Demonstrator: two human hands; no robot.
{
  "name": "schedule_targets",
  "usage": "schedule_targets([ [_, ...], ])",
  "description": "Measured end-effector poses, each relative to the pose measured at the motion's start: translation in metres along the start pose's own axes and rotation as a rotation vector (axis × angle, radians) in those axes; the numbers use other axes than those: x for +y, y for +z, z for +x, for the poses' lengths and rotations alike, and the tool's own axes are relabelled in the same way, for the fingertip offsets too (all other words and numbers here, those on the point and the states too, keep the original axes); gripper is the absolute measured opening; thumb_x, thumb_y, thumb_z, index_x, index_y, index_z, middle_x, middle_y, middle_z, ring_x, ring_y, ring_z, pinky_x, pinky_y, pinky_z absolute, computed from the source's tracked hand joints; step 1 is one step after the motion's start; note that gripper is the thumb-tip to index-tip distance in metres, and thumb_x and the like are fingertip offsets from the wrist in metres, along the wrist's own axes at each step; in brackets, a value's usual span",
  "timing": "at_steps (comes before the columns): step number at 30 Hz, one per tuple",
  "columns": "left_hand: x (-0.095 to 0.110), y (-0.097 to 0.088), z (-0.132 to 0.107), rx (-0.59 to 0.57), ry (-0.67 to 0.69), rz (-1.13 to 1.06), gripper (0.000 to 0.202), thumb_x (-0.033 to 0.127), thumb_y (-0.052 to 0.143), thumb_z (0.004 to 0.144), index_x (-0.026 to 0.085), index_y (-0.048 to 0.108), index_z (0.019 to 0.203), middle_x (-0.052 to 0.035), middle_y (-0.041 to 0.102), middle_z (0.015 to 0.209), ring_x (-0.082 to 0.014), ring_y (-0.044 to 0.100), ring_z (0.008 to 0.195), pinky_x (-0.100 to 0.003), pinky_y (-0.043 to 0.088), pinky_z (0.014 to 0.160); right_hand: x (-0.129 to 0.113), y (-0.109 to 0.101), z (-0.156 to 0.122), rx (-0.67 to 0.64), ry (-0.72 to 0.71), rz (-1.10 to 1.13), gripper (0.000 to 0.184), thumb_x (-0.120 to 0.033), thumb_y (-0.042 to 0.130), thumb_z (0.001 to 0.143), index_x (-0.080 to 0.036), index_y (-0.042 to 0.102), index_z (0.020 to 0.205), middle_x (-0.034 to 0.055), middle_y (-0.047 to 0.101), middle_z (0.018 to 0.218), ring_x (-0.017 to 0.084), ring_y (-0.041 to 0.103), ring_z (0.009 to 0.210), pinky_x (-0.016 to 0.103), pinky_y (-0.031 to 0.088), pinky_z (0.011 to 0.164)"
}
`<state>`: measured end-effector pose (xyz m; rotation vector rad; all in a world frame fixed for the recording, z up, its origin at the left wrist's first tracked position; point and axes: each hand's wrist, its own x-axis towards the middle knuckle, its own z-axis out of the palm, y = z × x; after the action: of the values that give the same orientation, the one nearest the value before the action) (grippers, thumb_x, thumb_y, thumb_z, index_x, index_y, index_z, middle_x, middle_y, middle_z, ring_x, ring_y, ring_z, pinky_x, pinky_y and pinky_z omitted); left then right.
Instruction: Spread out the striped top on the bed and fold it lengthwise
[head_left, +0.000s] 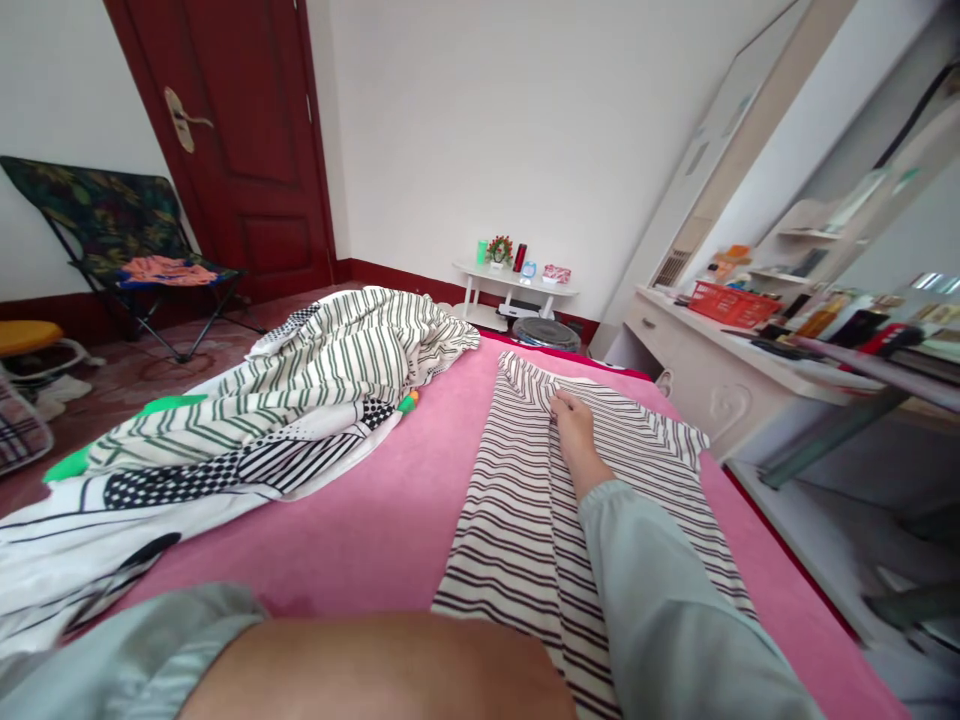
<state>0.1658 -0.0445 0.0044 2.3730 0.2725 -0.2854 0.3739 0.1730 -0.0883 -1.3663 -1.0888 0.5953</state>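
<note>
A white garment with thin dark stripes (502, 500) lies spread on the pink bed cover (352, 550). Near its far end, my right hand (574, 415) is closed, pinching the fabric beside a lengthwise line down the middle. Which kind of garment it is, I cannot tell. My left forearm (375, 665) crosses the bottom edge very close to the camera, and the hand itself is outside the frame. Both arms wear grey-green sleeves. To the left lies a rumpled heap of green-striped cloth (322, 365), on top of black-and-white patterned cloth (187, 490).
A dressing table (675, 335) with a red basket (731, 303) and bottles stands along the right. Beyond the bed is a low white shelf (487, 270) holding small items. A folding chair (97, 220) with clothes and a dark red door (240, 130) are at the left.
</note>
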Motion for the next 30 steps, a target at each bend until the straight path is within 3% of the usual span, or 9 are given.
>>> schedule_targets([
  [2,0.001,-0.021,0.002,0.031,0.033,-0.037,0.012,0.024,0.059,0.082,0.019,0.069,0.078,0.0027,0.067,0.065,-0.0118,0.059,0.055,-0.018,0.039,0.047,-0.002,0.001,0.004,0.008,0.055,0.016,0.046,-0.041,0.065,0.065,-0.02,0.069,0.106,0.0042,0.071,0.096,0.022,0.063,0.091,0.033,0.053,0.076],
  [3,-0.002,-0.031,0.005,0.134,0.002,-0.034,0.013,0.027,0.058,0.083,0.02,0.069,0.083,0.0027,0.069,0.072,-0.0126,0.062,0.062,-0.019,0.043,0.053,-0.003,0.0,0.007,0.003,0.087,0.025,0.046,-0.042,0.066,0.065,-0.021,0.069,0.105,0.004,0.071,0.097,0.022,0.063,0.09,0.032,0.053,0.073],
  [6,-0.032,-0.048,0.023,0.643,-0.274,0.118,0.029,0.036,0.048,0.091,0.021,0.065,0.108,-0.0046,0.069,0.104,-0.0204,0.064,0.095,-0.029,0.048,0.082,-0.01,-0.002,0.014,-0.037,0.177,0.05,0.042,-0.044,0.067,0.065,-0.021,0.07,0.101,0.0043,0.071,0.099,0.022,0.064,0.086,0.03,0.053,0.064],
  [8,-0.065,-0.048,0.036,0.879,-0.443,0.27,0.043,0.033,0.046,0.092,0.017,0.049,0.132,-0.0124,0.055,0.131,-0.0248,0.051,0.12,-0.038,0.037,0.103,-0.014,-0.004,0.017,-0.063,0.226,0.064,0.04,-0.044,0.068,0.065,-0.021,0.071,0.098,0.0047,0.071,0.101,0.022,0.064,0.086,0.03,0.053,0.061],
  [11,-0.106,-0.037,0.049,0.821,-0.486,0.335,0.059,0.048,0.039,0.093,0.016,0.035,0.143,-0.0142,0.029,0.151,-0.0285,0.023,0.14,-0.046,0.019,0.114,-0.02,-0.003,0.021,-0.101,0.269,0.075,0.039,-0.043,0.07,0.065,-0.022,0.072,0.098,0.0041,0.071,0.103,0.023,0.065,0.088,0.031,0.053,0.063],
  [13,-0.119,-0.031,0.05,0.767,-0.49,0.335,0.062,0.054,0.029,0.094,0.019,0.033,0.145,-0.0118,0.021,0.155,-0.0289,0.013,0.143,-0.049,0.014,0.115,-0.023,0.002,0.024,-0.136,0.258,0.099,0.038,-0.042,0.071,0.064,-0.023,0.072,0.097,0.0034,0.071,0.105,0.022,0.065,0.09,0.031,0.053,0.067],
  [20,-0.115,-0.033,0.046,0.74,-0.493,0.319,0.065,0.058,0.022,0.094,0.02,0.03,0.146,-0.0099,0.017,0.156,-0.0281,0.01,0.143,-0.049,0.01,0.115,-0.022,0.016,0.044,-0.138,0.169,0.17,0.028,-0.03,0.077,0.052,-0.015,0.071,0.074,0.0039,0.073,0.075,0.022,0.067,0.08,0.035,0.054,0.075],
  [25,-0.119,-0.031,0.048,0.765,-0.483,0.318,0.065,0.058,0.022,0.093,0.02,0.032,0.146,-0.0101,0.018,0.156,-0.0277,0.009,0.144,-0.049,0.01,0.115,-0.006,-0.004,0.048,0.078,0.077,0.13,0.036,-0.021,0.07,0.052,-0.015,0.071,0.087,0.0032,0.072,0.085,0.021,0.065,0.085,0.035,0.053,0.082],
  [30,-0.119,-0.031,0.048,0.756,-0.488,0.314,0.065,0.057,0.022,0.094,0.02,0.031,0.146,-0.0104,0.019,0.156,-0.0281,0.009,0.143,-0.05,0.01,0.115,0.008,-0.016,0.048,0.146,0.015,0.017,0.035,-0.033,0.067,0.06,-0.015,0.071,0.089,0.005,0.072,0.082,0.022,0.066,0.082,0.036,0.054,0.076],
])
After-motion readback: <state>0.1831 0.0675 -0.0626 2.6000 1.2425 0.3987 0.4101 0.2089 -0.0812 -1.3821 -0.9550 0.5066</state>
